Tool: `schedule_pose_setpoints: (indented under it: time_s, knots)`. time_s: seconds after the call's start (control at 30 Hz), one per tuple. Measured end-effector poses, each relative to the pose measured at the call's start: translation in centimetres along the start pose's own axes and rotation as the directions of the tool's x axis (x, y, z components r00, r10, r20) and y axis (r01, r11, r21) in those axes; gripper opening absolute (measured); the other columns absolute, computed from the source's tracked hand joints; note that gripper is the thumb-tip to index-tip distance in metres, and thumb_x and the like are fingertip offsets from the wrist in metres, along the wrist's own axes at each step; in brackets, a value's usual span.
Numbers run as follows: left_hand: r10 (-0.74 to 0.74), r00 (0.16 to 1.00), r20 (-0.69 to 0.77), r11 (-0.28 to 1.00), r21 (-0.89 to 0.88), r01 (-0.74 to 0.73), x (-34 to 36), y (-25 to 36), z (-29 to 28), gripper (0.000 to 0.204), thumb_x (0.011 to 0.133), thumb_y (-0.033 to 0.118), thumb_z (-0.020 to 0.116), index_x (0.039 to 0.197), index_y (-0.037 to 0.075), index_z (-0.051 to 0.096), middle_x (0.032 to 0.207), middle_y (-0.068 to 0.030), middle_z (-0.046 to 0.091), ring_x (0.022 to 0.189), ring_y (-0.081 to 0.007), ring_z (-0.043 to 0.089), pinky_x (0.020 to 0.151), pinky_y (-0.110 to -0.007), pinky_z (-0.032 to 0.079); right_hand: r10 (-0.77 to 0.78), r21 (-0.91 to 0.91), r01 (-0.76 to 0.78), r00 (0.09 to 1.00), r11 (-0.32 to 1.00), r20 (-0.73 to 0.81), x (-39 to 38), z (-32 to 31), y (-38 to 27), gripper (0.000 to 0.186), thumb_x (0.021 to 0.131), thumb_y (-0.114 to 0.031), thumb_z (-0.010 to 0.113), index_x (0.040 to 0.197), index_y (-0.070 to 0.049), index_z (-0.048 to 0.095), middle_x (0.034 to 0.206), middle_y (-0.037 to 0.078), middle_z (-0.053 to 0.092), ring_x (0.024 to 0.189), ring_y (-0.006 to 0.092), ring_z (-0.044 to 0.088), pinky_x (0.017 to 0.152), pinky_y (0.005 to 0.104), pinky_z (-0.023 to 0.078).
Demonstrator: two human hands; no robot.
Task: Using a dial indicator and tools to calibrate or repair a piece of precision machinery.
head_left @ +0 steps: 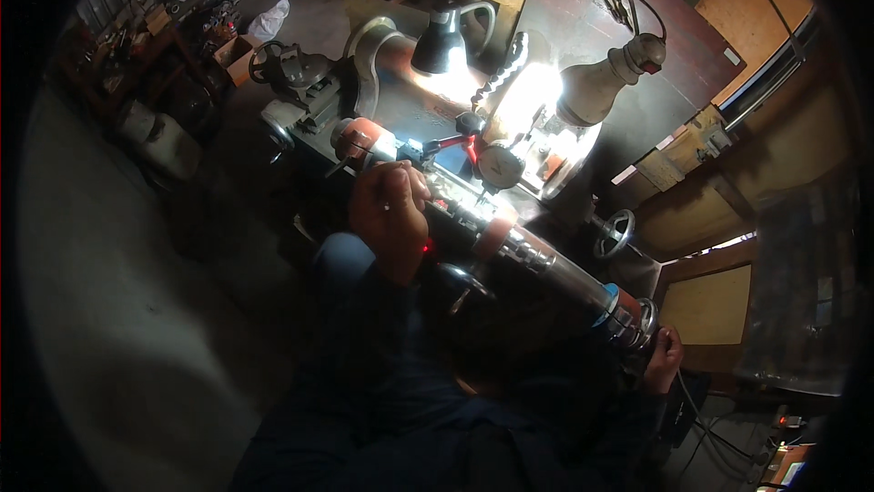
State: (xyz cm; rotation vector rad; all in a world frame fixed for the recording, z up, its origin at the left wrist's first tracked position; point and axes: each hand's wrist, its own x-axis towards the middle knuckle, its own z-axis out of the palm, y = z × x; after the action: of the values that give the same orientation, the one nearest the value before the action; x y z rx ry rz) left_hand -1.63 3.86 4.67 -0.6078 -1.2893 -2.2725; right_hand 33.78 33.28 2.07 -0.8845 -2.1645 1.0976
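Observation:
My left hand (391, 219) is closed, fingertips pinched together, beside the left end of a long machine with a lit metal shaft (469, 214). What those fingers hold, if anything, is too small to make out. My right hand (665, 360) has its fingers at the rim of a chrome handwheel (648, 317) at the machine's right end. Between the hands runs a smooth metal cylinder (578, 284). A round, pale-faced disc (501, 164) stands above the shaft, with a red arm (451, 142) reaching left from it. Left of that is a reddish cylindrical housing (360, 139).
A black-and-white work lamp (442, 41) and a beige lamp (601, 87) light the machine from behind. Another handwheel (614, 233) projects at its right, and a crank wheel (464, 283) at its front. Wooden panels (706, 305) rise at the right. Cluttered shelves (118, 55) stand far left.

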Motion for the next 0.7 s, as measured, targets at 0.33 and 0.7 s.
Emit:
schedule_pose_setpoints:
  time_s: [0.33,0.7]
  knots:
    - [0.062,0.998,0.024,0.998,-0.006,-0.062,-0.3,-0.7,0.0,0.005,0.097,0.002,0.05,0.094,0.0,0.053,0.065,-0.0037,0.053,0.057,-0.0087,0.048,0.054,-0.024,0.041,0.214,0.39,-0.238,0.971,0.889,0.105,3.3,3.1,0.9,0.028,0.101,-0.032,0.052,0.1,-0.005,0.058,0.083,0.0,0.06,0.074,0.0097,0.056,0.065,0.0261,0.047]
    - [0.0,1.0,-0.012,1.0,0.022,0.0,-0.5,-0.6,0.0,0.006,0.096,0.0,0.05,0.092,0.0,0.054,0.064,-0.0037,0.053,0.056,-0.0095,0.05,0.055,-0.025,0.044,-0.093,-0.442,0.214,0.956,0.871,0.28,3.0,1.8,7.8,0.034,0.086,-0.026,0.067,0.113,-0.006,0.063,0.099,0.012,0.067,0.087,0.0252,0.066,0.075,0.037,0.053]
